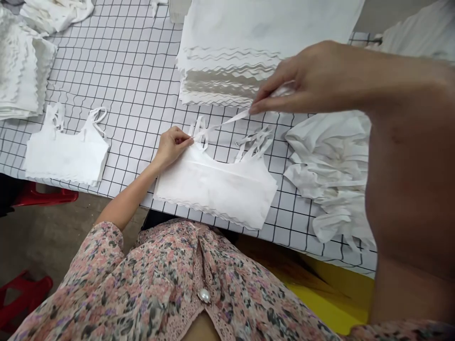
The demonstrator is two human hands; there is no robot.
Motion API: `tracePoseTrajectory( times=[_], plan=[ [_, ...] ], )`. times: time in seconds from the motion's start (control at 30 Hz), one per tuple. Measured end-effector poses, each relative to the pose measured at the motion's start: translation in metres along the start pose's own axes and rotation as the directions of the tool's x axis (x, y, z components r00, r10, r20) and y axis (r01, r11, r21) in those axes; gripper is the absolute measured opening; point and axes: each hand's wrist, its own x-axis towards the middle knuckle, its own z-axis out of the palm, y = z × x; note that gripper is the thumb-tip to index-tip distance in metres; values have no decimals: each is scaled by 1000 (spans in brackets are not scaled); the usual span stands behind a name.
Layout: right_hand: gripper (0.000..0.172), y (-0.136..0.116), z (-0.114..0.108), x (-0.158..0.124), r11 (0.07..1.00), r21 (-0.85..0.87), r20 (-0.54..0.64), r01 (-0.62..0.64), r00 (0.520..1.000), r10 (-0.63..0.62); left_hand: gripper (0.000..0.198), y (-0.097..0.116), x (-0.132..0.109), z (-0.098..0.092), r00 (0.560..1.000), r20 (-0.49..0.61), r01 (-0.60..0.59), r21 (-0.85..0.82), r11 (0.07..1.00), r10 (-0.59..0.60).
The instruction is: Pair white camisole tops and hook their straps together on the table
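In front of me a stack of white camisole tops [216, 184] lies flat, wavy hems toward my body and thin straps at the far side. With finger and thumb my left hand [173, 147] pinches the base of the left strap at the top's upper corner. Up and to the right, my right hand [280, 87] is closed on the other part of a white strap [234, 117], which runs taut between both hands. The right-side straps [258, 142] lie loose in a small bundle on the cloth.
A tall stack of white fabric pieces [227, 71] stands beyond. Another camisole pile [67, 154] lies left, below more stacked wavy-edged pieces [21, 71]. Crumpled white garments [330, 166] lie right. Grid-patterned cloth [131, 94] covers the table; red stools [26, 296] stand on the floor.
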Motion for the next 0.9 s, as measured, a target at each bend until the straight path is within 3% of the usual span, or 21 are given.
tracePoseTrajectory(
  times=[0.13, 0.23, 0.3, 0.37, 0.4, 0.43, 0.5, 0.57, 0.63, 0.67, 0.73, 0.77, 0.83, 0.9],
  plan=[
    [12, -5, 38, -35, 955, 281, 158, 95, 977, -144, 11, 0, 3, 0, 1000, 17, 15, 0, 1000, -15],
    [22, -27, 82, -72, 862, 476, 27, 177, 976, -215, 16, 7, -5, -7, 1000, -16, -25, 46, 999, 25],
    [25, -45, 109, -95, 812, 570, -45, 127, 991, -124, 20, 17, -21, -16, 992, -87, -81, 108, 991, 90],
    [29, -60, 131, -111, 700, 713, -43, 33, 999, -4, 10, 30, -47, -24, 994, -87, -63, 94, 994, 71],
    [32, -67, 139, -117, 606, 795, -19, -11, 999, 43, 4, 36, -61, -27, 1000, -7, 5, 24, 1000, -5],
    [36, -71, 146, -121, 488, 872, 9, -44, 997, 73, 13, 41, -75, -28, 986, 127, 118, -84, 989, -107],
    [43, -79, 158, -125, 244, 966, 63, -83, 994, 90, 31, 49, -98, -23, 878, 398, 408, -326, 853, -267],
    [46, -84, 167, -128, 78, 992, 96, -102, 992, 80, 41, 53, -110, -10, 778, 544, 610, -531, 588, -315],
    [47, -88, 174, -131, -19, 992, 122, -121, 991, 55, 42, 54, -110, 4, 761, 559, 648, -669, 363, -329],
    [46, -90, 177, -133, -42, 990, 140, -138, 990, 32, 39, 53, -106, 10, 770, 543, 634, -712, 302, -335],
    [47, -92, 181, -137, 7, 987, 160, -160, 987, -7, 32, 52, -96, 19, 800, 488, 584, -765, 271, -349],
    [48, -92, 182, -138, 99, 986, 136, -136, 991, 11, 29, 51, -91, 21, 815, 459, 561, -780, 279, -354],
    [48, -91, 182, -134, 383, 924, -26, -16, 994, 103, 24, 48, -84, 24, 831, 426, 535, -789, 303, -357],
    [42, -89, 181, -120, 604, 793, -227, 78, 958, 174, 22, 45, -80, 25, 831, 421, 537, -780, 323, -363]
  ],
)
